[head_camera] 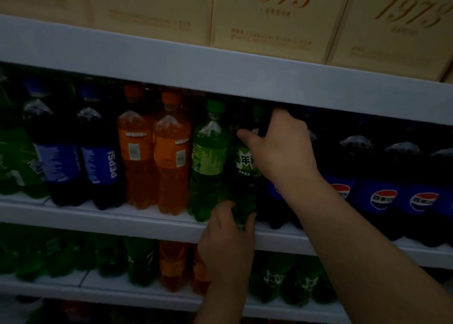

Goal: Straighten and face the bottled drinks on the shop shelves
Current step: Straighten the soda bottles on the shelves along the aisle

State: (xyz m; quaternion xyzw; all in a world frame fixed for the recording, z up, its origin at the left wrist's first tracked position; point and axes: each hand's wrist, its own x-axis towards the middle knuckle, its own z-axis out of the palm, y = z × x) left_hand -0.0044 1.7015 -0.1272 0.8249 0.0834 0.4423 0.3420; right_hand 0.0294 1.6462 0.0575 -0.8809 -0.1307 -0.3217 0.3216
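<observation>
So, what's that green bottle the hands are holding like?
The green bottle is dark green plastic with a green cap and a label with white Chinese characters. It stands roughly upright at the shelf front, beside a lighter green bottle. The left hand grips its base; the right hand grips its shoulder.

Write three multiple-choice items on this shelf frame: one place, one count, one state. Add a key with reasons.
1. The left hand grips the dark green bottle at its: A) cap B) label C) base.
2. Orange bottles on the middle shelf: A) one B) two C) five.
3. The right hand is: A) hanging idle B) lying flat C) gripping the same bottle's upper part.
Key: 1 C, it wraps the bottom at the shelf edge; 2 B, two stand side by side; 3 C, its thumb crosses the bottle's shoulder.
</observation>
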